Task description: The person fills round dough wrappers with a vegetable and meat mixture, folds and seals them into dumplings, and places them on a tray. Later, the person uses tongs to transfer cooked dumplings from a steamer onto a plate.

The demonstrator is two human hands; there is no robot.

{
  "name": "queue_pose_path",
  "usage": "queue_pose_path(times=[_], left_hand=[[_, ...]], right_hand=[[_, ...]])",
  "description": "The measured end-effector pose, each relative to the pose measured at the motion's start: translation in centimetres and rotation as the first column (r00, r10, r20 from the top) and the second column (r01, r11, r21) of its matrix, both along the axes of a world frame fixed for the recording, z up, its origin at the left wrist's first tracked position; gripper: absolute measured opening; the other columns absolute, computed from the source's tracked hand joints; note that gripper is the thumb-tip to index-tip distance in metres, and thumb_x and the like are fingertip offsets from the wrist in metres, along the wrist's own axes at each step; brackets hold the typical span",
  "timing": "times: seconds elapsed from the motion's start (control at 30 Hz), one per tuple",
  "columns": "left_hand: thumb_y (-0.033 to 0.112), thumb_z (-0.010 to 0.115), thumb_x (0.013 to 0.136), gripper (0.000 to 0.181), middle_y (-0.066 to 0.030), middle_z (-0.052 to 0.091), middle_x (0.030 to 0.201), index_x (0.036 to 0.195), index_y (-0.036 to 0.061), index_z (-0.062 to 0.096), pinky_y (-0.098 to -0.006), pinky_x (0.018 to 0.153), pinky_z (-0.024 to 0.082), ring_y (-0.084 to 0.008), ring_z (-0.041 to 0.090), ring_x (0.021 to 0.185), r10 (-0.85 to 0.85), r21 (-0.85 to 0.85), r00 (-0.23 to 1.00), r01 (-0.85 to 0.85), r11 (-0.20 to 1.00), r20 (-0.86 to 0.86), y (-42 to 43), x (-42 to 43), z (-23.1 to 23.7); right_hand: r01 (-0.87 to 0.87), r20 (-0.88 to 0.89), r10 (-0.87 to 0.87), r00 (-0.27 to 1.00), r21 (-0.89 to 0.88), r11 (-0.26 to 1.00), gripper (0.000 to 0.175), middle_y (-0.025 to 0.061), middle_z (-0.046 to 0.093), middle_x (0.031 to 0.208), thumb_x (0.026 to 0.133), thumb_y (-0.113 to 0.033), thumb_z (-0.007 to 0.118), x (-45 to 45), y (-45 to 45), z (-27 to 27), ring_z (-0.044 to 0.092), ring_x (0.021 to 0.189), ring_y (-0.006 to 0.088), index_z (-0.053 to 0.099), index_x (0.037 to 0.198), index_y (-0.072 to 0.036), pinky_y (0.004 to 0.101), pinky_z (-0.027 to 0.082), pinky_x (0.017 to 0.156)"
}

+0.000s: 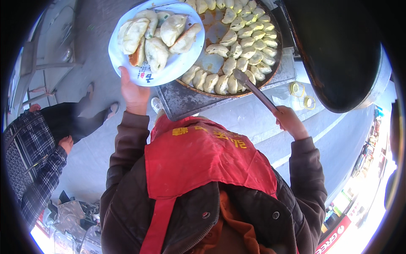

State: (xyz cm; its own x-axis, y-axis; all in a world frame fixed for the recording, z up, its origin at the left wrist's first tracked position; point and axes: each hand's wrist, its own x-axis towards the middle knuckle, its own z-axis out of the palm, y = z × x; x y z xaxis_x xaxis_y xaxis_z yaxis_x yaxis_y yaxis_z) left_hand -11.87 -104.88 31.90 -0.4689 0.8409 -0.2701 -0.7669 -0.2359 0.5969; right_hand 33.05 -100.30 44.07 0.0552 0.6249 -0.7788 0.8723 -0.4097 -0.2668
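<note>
My left hand [134, 93] holds a white plate [119, 60] by its near rim, the thumb on top. Several large stuffed dumplings [157, 54] are heaped on the plate, some with browned sides. My right hand [290, 122] grips metal tongs [258, 92], whose tips rest at the dumplings near the front edge of a big round pan [280, 47]. Rows of dumplings [249, 43] fill the pan's right side and its near edge. A bare, oily patch of the pan's bottom [211, 62] shows at the left. Part of the pan lies behind the plate.
The pan sits on a dark metal stand [190, 106]. To the right is a large dark round lid or pan [336, 57]. Beyond the stand are clear containers with yellow lids [294, 88]. A person in a plaid jacket [38, 143] is at my left, near a metal frame [30, 73].
</note>
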Motion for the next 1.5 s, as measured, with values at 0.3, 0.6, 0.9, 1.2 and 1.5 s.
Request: queue_pose_path(times=[0.3,0.6,0.9,1.2,1.5], left_hand=[[0.048,0.050,0.097,0.068,-0.0077,0.042,0.147,0.148,0.0080,0.030,-0.0455,0.112,0.031,-0.0286,0.040,0.135,-0.029,0.002,1.000,0.029,1.000,-0.001,0.0,-1.8,-0.2],[0.046,0.048,0.098,0.064,-0.0072,0.043,0.147,0.148,0.0084,0.031,-0.0450,0.112,0.031,-0.0275,0.041,0.134,-0.071,-0.015,0.997,0.071,0.997,-0.001,0.6,-4.7,0.3],[0.046,0.044,0.100,0.062,-0.0083,0.044,0.146,0.147,0.0071,0.032,-0.0456,0.112,0.031,-0.0281,0.042,0.133,-0.134,-0.064,0.991,0.134,0.989,-0.004,2.1,-7.7,0.8],[0.045,0.040,0.101,0.062,-0.0111,0.045,0.145,0.147,0.0045,0.033,-0.0452,0.113,0.030,-0.0291,0.042,0.134,-0.259,0.029,0.961,0.257,0.966,0.099,3.2,-9.1,0.2],[0.040,0.040,0.103,0.057,-0.0114,0.045,0.144,0.144,0.0023,0.033,-0.0422,0.111,0.033,-0.0274,0.044,0.132,-0.312,0.083,0.933,0.302,0.950,0.179,5.5,-6.3,-1.3]], right_hand=[[-0.570,0.231,0.523,0.821,0.275,0.774,0.036,0.0231,0.065,0.079,0.093,-0.032,0.053,-3.0,3.4,-1.3,0.064,0.076,0.0412,0.064,0.082,0.001,0.0484,0.050,0.071],[0.148,-0.095,-0.139,0.986,0.091,0.985,0.033,0.0018,0.055,0.064,0.097,-0.031,0.055,-6.1,-1.6,0.8,0.047,0.045,0.0064,0.063,0.105,0.000,0.0226,0.038,0.041],[-0.423,0.365,0.269,0.891,0.454,0.784,0.028,0.0155,0.062,0.080,0.092,-0.027,0.059,-7.8,-3.6,-0.5,0.065,0.070,0.0294,0.060,0.104,-0.002,0.0409,0.052,0.060],[-0.390,0.402,0.189,0.896,0.506,0.770,0.025,0.0173,0.066,0.082,0.090,-0.026,0.059,-9.1,-3.8,-4.5,0.065,0.077,0.0378,0.062,0.106,-0.007,0.0460,0.053,0.067],[0.381,-0.389,-0.255,0.885,0.291,0.877,0.026,-0.0015,0.058,0.069,0.098,-0.017,0.052,-13.0,-5.4,3.5,0.047,0.052,0.0033,0.064,0.113,0.000,0.0191,0.038,0.046]])
